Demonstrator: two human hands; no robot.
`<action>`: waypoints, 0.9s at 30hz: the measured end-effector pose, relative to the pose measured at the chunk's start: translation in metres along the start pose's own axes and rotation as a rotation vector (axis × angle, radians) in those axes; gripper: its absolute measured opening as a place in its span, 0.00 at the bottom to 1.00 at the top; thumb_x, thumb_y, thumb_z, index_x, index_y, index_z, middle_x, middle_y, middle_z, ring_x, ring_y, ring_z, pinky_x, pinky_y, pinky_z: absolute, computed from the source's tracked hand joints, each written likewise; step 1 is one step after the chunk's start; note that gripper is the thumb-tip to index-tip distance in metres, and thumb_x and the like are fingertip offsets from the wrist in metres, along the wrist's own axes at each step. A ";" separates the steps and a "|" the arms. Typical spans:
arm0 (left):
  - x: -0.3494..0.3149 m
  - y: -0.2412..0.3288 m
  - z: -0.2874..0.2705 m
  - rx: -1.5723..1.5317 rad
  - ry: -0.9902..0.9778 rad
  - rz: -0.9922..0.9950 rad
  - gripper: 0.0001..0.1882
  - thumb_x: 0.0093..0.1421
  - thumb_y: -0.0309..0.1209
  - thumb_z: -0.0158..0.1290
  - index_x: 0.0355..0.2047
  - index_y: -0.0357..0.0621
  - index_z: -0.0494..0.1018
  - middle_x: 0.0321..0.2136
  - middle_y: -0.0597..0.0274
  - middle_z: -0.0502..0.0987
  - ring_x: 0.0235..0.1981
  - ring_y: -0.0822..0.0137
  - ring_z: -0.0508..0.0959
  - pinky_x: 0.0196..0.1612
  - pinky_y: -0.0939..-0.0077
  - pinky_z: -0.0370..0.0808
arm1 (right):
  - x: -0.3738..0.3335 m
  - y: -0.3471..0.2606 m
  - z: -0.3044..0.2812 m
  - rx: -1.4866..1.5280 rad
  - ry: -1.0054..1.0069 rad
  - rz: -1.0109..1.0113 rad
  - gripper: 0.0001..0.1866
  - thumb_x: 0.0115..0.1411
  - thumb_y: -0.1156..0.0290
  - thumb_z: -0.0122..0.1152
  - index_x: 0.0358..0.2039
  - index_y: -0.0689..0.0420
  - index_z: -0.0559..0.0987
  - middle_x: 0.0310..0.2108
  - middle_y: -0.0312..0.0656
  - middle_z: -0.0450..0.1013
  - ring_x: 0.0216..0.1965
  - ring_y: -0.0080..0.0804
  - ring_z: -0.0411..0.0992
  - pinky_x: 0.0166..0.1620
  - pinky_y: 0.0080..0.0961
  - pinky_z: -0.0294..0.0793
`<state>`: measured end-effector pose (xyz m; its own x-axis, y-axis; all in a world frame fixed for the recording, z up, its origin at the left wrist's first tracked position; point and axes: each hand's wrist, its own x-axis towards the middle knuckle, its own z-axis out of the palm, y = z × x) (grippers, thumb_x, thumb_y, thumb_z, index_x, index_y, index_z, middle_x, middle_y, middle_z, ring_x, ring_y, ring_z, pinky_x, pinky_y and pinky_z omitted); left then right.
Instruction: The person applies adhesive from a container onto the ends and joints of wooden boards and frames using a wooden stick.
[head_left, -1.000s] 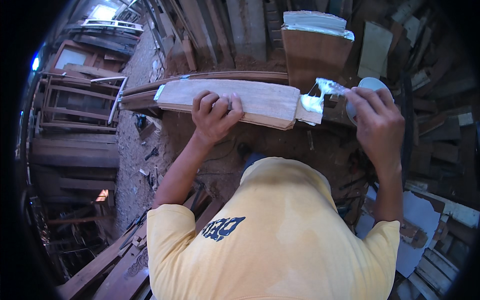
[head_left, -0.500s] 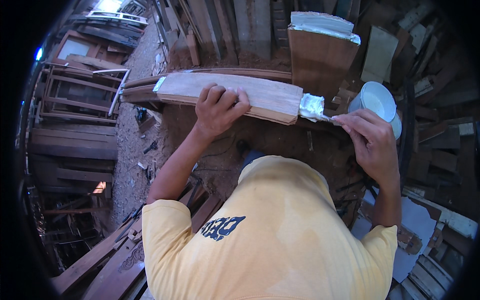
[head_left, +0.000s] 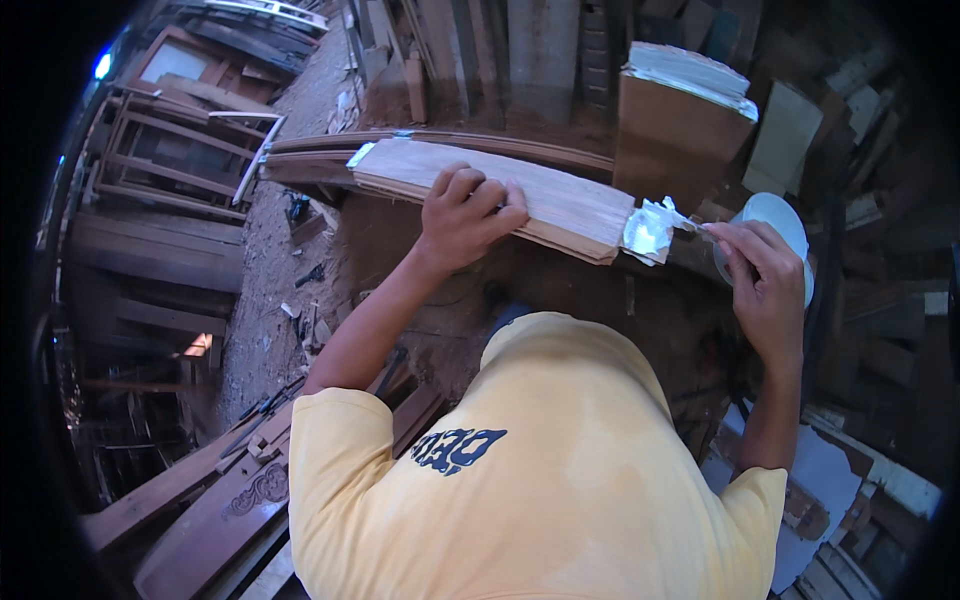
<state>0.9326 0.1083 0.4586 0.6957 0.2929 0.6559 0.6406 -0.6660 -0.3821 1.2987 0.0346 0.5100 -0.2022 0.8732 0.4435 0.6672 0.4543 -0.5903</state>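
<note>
My left hand (head_left: 468,220) grips the near edge of a stack of pale curved wooden boards (head_left: 575,205), fingers over the top. Wet-looking white coating covers the narrower right end (head_left: 648,235) of the stack, and the opposite end has a white tip too. At that right end, my right hand (head_left: 758,275) pinches the thin handle of a small paintbrush (head_left: 688,222); its white-loaded head touches the coated part, and the bristles are hard to make out. Behind my right hand stands a white bucket (head_left: 785,212), partly hidden by it.
Beyond the boards stands a brown stack of wood (head_left: 665,130) with a white-coated top. Long dark curved boards (head_left: 310,160) lie under and behind the pale ones. Wooden frames (head_left: 180,150) lean at left; a carved board (head_left: 225,520) lies lower left. Offcuts pile up at right.
The whole scene has shifted slightly right and down in view. The brush has moved up to the far edge of the coated end, where white now bulges out. My left hand keeps its hold.
</note>
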 end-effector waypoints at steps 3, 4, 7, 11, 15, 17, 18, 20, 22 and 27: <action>-0.001 -0.001 0.001 0.024 0.032 -0.025 0.09 0.47 0.34 0.59 0.31 0.57 0.75 0.29 0.70 0.68 0.34 0.65 0.71 0.43 0.68 0.74 | 0.005 0.000 0.004 -0.038 0.024 -0.037 0.10 0.60 0.83 0.62 0.41 0.60 0.85 0.34 0.48 0.81 0.36 0.46 0.79 0.39 0.35 0.76; 0.000 -0.003 0.001 0.016 0.037 -0.020 0.09 0.47 0.35 0.59 0.31 0.58 0.75 0.29 0.70 0.68 0.34 0.66 0.71 0.43 0.69 0.74 | 0.006 0.000 0.004 -0.034 0.033 -0.033 0.11 0.60 0.83 0.63 0.41 0.60 0.85 0.34 0.47 0.81 0.36 0.46 0.78 0.39 0.35 0.76; -0.003 -0.008 0.006 0.006 0.039 0.000 0.11 0.47 0.35 0.59 0.33 0.57 0.76 0.29 0.70 0.68 0.35 0.65 0.71 0.43 0.68 0.74 | 0.011 0.000 0.007 -0.083 0.004 -0.107 0.10 0.60 0.83 0.62 0.41 0.61 0.85 0.34 0.48 0.81 0.35 0.45 0.78 0.39 0.35 0.76; -0.010 -0.022 0.008 -0.007 0.015 -0.016 0.13 0.45 0.34 0.61 0.34 0.56 0.77 0.29 0.69 0.67 0.35 0.64 0.71 0.43 0.67 0.74 | 0.024 -0.005 0.018 -0.043 -0.073 -0.158 0.10 0.60 0.84 0.62 0.41 0.61 0.85 0.34 0.48 0.80 0.35 0.45 0.78 0.38 0.35 0.75; -0.024 -0.046 0.016 0.016 -0.044 -0.057 0.14 0.44 0.34 0.62 0.34 0.55 0.75 0.30 0.68 0.68 0.36 0.62 0.72 0.44 0.65 0.74 | 0.033 -0.014 0.032 0.128 -0.198 -0.030 0.10 0.61 0.83 0.61 0.42 0.63 0.85 0.33 0.48 0.80 0.35 0.43 0.78 0.39 0.32 0.74; -0.030 -0.071 0.023 0.017 -0.108 -0.171 0.16 0.45 0.37 0.63 0.34 0.58 0.71 0.33 0.68 0.71 0.40 0.62 0.73 0.48 0.63 0.72 | 0.041 -0.011 0.043 0.185 -0.140 0.050 0.10 0.62 0.83 0.60 0.42 0.64 0.85 0.34 0.49 0.80 0.34 0.41 0.78 0.39 0.31 0.74; -0.034 -0.088 0.025 0.003 -0.120 -0.257 0.20 0.43 0.39 0.69 0.34 0.56 0.72 0.32 0.65 0.71 0.40 0.57 0.74 0.47 0.59 0.73 | 0.044 -0.004 0.051 0.162 -0.090 0.070 0.10 0.66 0.80 0.59 0.45 0.63 0.85 0.36 0.43 0.81 0.31 0.31 0.76 0.37 0.26 0.72; -0.055 -0.132 0.032 -0.016 -0.080 -0.465 0.21 0.46 0.40 0.70 0.38 0.56 0.74 0.34 0.64 0.73 0.41 0.56 0.75 0.47 0.59 0.73 | 0.046 0.007 0.071 0.258 0.002 0.179 0.10 0.68 0.79 0.59 0.46 0.62 0.85 0.36 0.39 0.80 0.30 0.26 0.73 0.36 0.23 0.71; -0.080 -0.181 0.039 -0.037 -0.030 -0.658 0.22 0.49 0.42 0.71 0.43 0.55 0.76 0.36 0.63 0.75 0.42 0.55 0.76 0.47 0.58 0.74 | 0.048 0.011 0.102 0.391 0.136 0.373 0.11 0.72 0.74 0.58 0.50 0.61 0.84 0.37 0.32 0.78 0.29 0.16 0.66 0.34 0.16 0.66; -0.155 -0.299 0.020 -1.095 0.459 -1.435 0.35 0.61 0.51 0.67 0.60 0.42 0.73 0.52 0.60 0.79 0.53 0.61 0.79 0.56 0.64 0.77 | 0.067 -0.004 0.176 0.505 0.196 0.411 0.12 0.72 0.72 0.59 0.51 0.62 0.84 0.38 0.36 0.80 0.30 0.17 0.68 0.35 0.16 0.68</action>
<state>0.6395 0.2759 0.4583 -0.3700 0.9001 0.2301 -0.0132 -0.2527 0.9675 1.1564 0.1226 0.4240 0.1617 0.9659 0.2020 0.2360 0.1609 -0.9583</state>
